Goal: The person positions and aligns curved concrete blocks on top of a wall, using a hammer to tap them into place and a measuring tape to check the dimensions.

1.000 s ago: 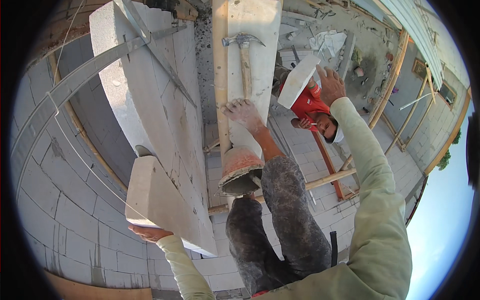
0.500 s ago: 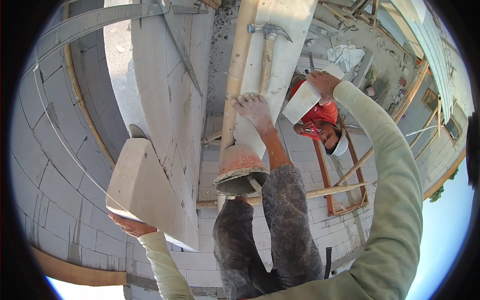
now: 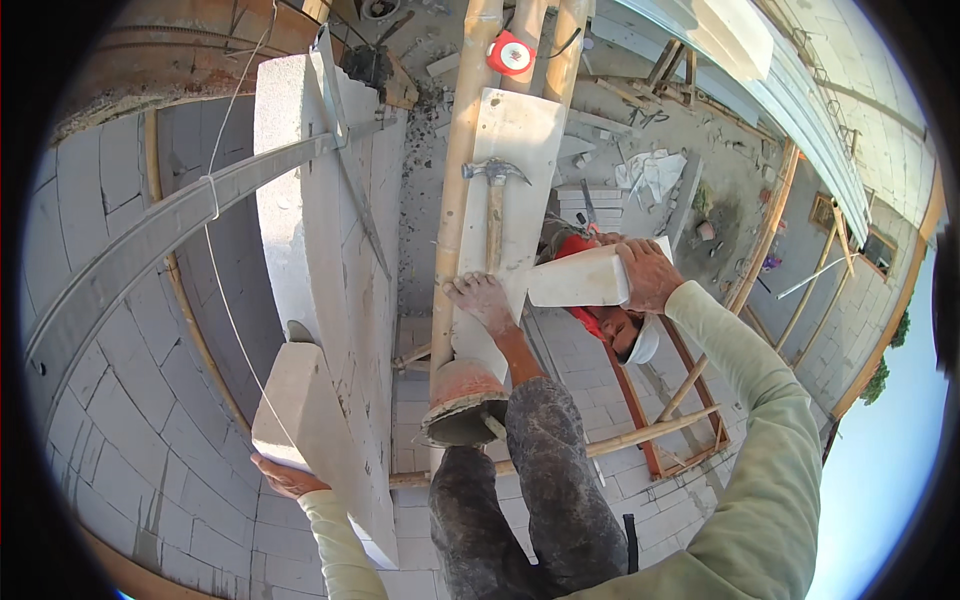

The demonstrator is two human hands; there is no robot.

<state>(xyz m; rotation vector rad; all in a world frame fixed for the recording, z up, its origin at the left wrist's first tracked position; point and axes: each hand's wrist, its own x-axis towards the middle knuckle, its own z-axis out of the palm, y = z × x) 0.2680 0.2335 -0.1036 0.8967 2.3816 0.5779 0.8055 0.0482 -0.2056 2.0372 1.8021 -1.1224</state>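
The white block wall [image 3: 330, 230] runs from twelve o'clock down to six o'clock at left of centre, with grey block paving around it far below. A loose white block [image 3: 300, 405] sits against the wall's near end at about eight o'clock; the left hand [image 3: 285, 478] is spread under its lower edge, fingers wrapped on the underside, bearing it. A timber scaffold plank [image 3: 505, 190] runs at centre from twelve o'clock towards the person, whose bare foot [image 3: 482, 298] rests on it. A smaller white block [image 3: 580, 282] is at about two o'clock from centre; the right hand [image 3: 648, 275] is closed over its right end, holding it. A co-worker's white helmet [image 3: 645, 343] shows just beneath that block. A rust-coloured bucket [image 3: 462, 402] stands on the plank's near end beside the knee. A hammer [image 3: 495, 200] lies on the plank at twelve o'clock, a red tape measure [image 3: 511, 53] beyond it.
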